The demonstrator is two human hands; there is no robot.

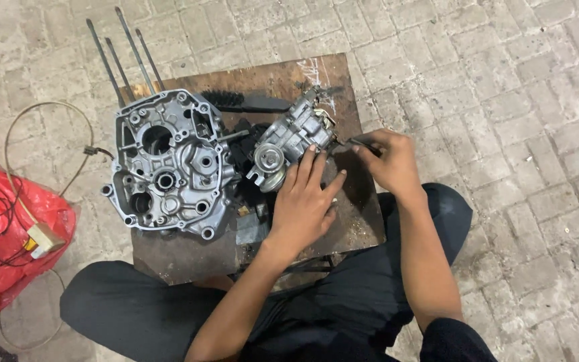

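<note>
While the person is sitting cross-legged in dark trousers at a low worktop (189, 248), a small silver cast-metal carburettor with a round flanged port (289, 137) is lying near the middle of that rusty brown board, just right of the big engine case. The left hand (303, 201) is resting flat and open on the worktop, fingers (309, 164) spread and touching the carburettor's near side. The right hand (390, 161) is curling closed around a thin dark metal tool (356, 141), its tip pointing at the carburettor's right end; whether tip and body are touching, cannot tell.

The large grey aluminium crankcase half with round bores and bolt holes (169, 164) is sitting on the worktop's left part, four long steel studs (125, 50) sticking out beyond its far edge. A black bristle brush (246, 102) is lying behind the carburettor. The worktop is looking stained, scratched and greasy, and standing on a floor of grey paving bricks (504, 100). At the left, a red plastic bag (8, 234) is lying on the floor, with thin looping wires (48, 134) and a small pale boxy connector (45, 238) over it.
</note>
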